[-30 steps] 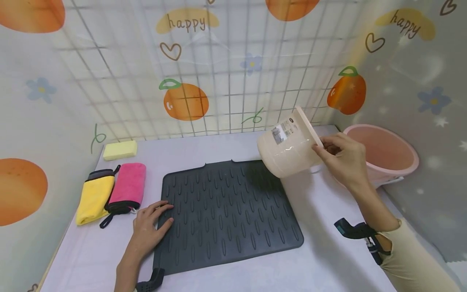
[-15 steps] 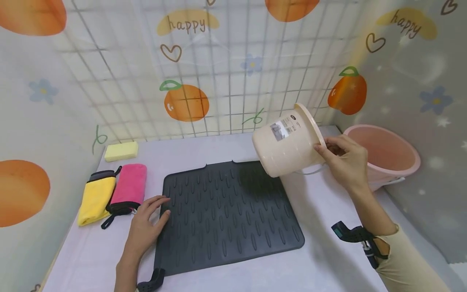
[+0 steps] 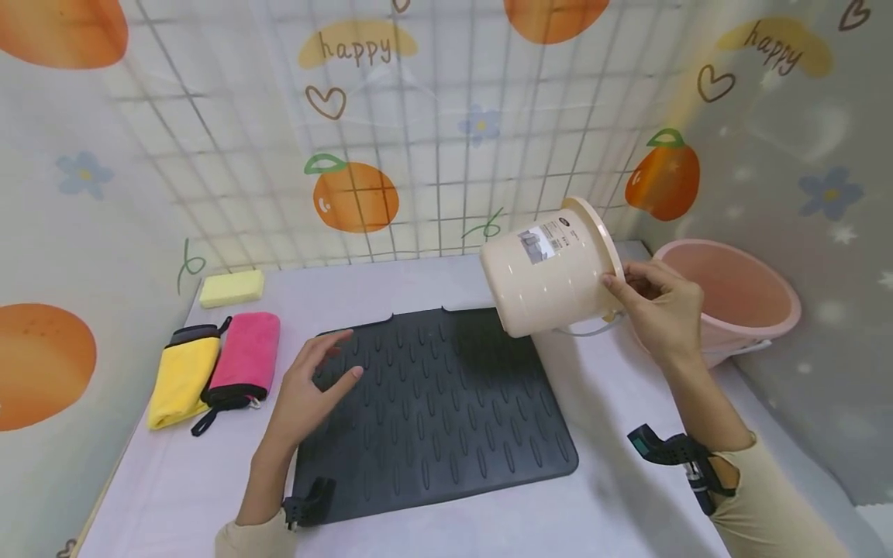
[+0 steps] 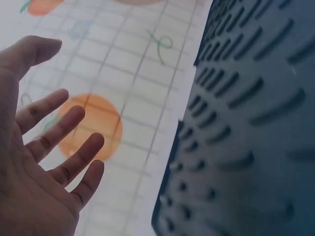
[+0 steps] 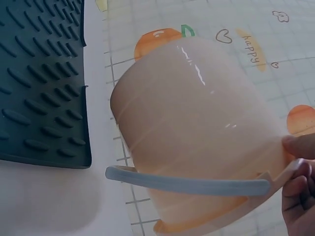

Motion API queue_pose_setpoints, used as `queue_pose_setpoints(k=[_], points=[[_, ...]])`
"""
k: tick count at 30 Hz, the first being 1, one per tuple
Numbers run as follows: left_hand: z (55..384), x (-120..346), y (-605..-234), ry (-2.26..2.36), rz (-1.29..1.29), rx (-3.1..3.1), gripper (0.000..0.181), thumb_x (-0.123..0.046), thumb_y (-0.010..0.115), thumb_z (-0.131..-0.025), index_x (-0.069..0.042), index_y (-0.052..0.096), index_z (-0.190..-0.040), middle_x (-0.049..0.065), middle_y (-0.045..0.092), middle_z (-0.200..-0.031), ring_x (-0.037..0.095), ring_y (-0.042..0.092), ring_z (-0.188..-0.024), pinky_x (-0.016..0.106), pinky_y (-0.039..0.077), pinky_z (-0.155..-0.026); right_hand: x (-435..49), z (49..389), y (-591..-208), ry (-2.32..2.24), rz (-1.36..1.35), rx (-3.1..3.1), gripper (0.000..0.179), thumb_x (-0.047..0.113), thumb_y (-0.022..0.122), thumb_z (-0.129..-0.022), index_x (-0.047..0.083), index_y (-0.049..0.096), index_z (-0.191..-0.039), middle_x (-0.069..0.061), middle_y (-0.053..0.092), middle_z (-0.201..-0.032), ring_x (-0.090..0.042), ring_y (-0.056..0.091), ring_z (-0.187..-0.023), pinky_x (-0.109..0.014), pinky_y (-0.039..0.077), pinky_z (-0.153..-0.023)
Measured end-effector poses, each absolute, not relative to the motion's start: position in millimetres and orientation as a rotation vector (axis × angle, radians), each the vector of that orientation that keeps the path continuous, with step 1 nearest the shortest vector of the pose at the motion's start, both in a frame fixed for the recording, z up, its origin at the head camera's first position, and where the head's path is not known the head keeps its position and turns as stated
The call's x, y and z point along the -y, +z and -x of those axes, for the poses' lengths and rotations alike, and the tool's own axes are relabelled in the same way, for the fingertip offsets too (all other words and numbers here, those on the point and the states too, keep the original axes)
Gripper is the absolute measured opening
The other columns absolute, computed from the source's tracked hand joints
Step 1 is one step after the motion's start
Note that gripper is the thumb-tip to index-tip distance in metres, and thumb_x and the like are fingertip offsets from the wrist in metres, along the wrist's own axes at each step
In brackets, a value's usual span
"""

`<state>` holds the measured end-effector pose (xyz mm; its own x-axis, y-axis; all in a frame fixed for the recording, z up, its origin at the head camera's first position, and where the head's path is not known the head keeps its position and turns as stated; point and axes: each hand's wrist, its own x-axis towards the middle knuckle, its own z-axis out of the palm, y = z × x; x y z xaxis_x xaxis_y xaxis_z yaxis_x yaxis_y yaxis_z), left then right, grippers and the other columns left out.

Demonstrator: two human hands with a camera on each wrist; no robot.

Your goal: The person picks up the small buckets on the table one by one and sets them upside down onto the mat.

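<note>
A cream plastic bucket (image 3: 551,287) with a printed label hangs tilted on its side above the mat's far right corner, its mouth toward the right. My right hand (image 3: 659,302) grips its rim between thumb and fingers. In the right wrist view the bucket's grey handle (image 5: 197,184) hangs loose across its side. My left hand (image 3: 310,391) hovers over the left part of the dark ribbed mat (image 3: 446,411), fingers spread and holding nothing. The left wrist view shows the same hand (image 4: 44,142) apart from the mat (image 4: 246,123).
A larger pink bucket (image 3: 739,287) stands at the far right against the grey curtain. On the left lie a yellow cloth (image 3: 183,380), a pink cloth (image 3: 244,353) and a pale yellow sponge (image 3: 232,288). A patterned curtain over a wire grid closes off the back.
My left hand has lifted off the mat's left edge and moved right and away over it. The cream bucket has shifted slightly left and turned a little in my right hand.
</note>
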<state>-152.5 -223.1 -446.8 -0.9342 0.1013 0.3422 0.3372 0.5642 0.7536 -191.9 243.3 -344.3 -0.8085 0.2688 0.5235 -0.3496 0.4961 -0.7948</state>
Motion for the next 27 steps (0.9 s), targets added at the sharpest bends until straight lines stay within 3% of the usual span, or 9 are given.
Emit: queue_pose_setpoints(k=[8,16,22,27], points=[[170.4,192.1,-434.6,-1.358,0.490,2.512,0.071,-0.036,0.077,-0.088,-0.032,0.043,-0.150,-0.006,0.041,-0.147,0.022,0.045,-0.129,0.052,0.035,-0.104,-244.9,190.4,-344.4,1.382,-0.050,2.107,0.027,0.011,0.084,-0.082,-0.003,0.076,-0.104,0.001,0.065,-0.087,-0.012,0.061,-0.074,-0.014,0.052,-0.064],[189.8,161.7,-422.3,-1.504,0.607,2.443,0.081,-0.028,0.078,-0.088,-0.031,0.033,-0.155,-0.004,0.035,-0.152,0.025,0.040,-0.135,0.056,0.033,-0.107,-246.3,189.9,-344.9,1.423,0.015,2.106,0.028,0.010,0.082,-0.084,-0.002,0.076,-0.108,0.003,0.065,-0.090,-0.013,0.059,-0.078,-0.013,0.052,-0.068],[189.9,135.8,-392.4,-1.627,0.653,2.429,0.085,-0.018,0.075,-0.089,-0.022,0.026,-0.159,0.008,0.025,-0.159,0.030,0.030,-0.142,0.062,0.031,-0.107,-242.9,190.7,-344.9,1.442,0.003,2.071,0.027,0.010,0.082,-0.084,-0.002,0.076,-0.107,0.004,0.066,-0.088,-0.013,0.060,-0.078,-0.014,0.052,-0.069],[208.6,121.0,-398.1,-1.621,0.675,2.442,0.091,-0.036,0.075,-0.088,-0.036,0.019,-0.159,-0.005,0.015,-0.162,0.027,0.021,-0.146,0.062,0.031,-0.107,-241.1,190.6,-343.8,1.483,-0.008,2.040,0.027,0.010,0.082,-0.084,-0.003,0.076,-0.107,0.005,0.068,-0.090,-0.013,0.062,-0.079,-0.014,0.052,-0.070]])
